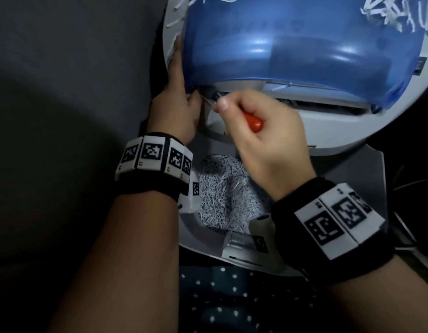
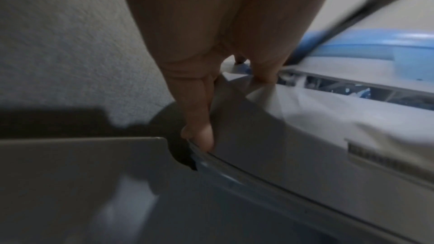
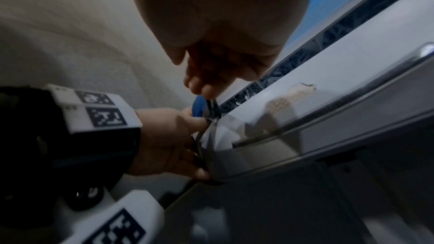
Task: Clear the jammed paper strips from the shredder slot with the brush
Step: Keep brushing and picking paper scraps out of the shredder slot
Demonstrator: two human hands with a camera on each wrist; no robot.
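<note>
The shredder head [image 1: 328, 131] is white-grey with a blue see-through cover [image 1: 292, 44], and it sits tilted over its bin. Its slot [image 1: 323, 104] runs under the cover's front edge and, in the right wrist view, the slot [image 3: 293, 60] has paper strips [image 3: 279, 71] wedged in it. My right hand [image 1: 244, 121] grips the orange-handled brush [image 1: 255, 122]. The brush's dark tip [image 1: 214, 96] is at the slot's left end, where the tip [image 3: 212, 107] shows below my fingers. My left hand [image 1: 181, 92] holds the head's left edge, fingers [image 2: 199, 118] curled round the rim.
Below the head, the open grey bin [image 1: 366, 169] holds a heap of shredded paper [image 1: 220, 195]. Loose strips [image 1: 395, 13] lie on the cover's far right. Dark floor lies to the left, cables [image 1: 412, 236] to the right, and dotted cloth [image 1: 232, 296] near me.
</note>
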